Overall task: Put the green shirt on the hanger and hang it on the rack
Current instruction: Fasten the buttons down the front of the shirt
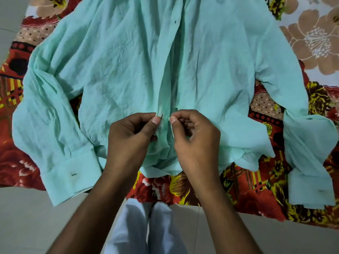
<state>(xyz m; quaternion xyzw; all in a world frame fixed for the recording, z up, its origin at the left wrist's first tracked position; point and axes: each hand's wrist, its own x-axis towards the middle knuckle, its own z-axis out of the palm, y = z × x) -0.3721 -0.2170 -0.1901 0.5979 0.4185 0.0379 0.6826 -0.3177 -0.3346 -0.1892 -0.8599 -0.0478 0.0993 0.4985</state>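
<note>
The green shirt [128, 57] lies spread flat, front side up, on a flowered bedspread, its hem toward me and both sleeves stretched out to the sides. My left hand [131, 132] pinches the left edge of the button placket near the hem. My right hand [192, 132] pinches the right edge of the placket just beside it. A dark button [175, 21] shows farther up the placket. No hanger or rack is in view.
The red, yellow and beige flowered bedspread [256, 180] covers the bed under the shirt. Pale floor [27, 217] runs along the near side, and my legs in light trousers [146, 230] stand at the bed's edge.
</note>
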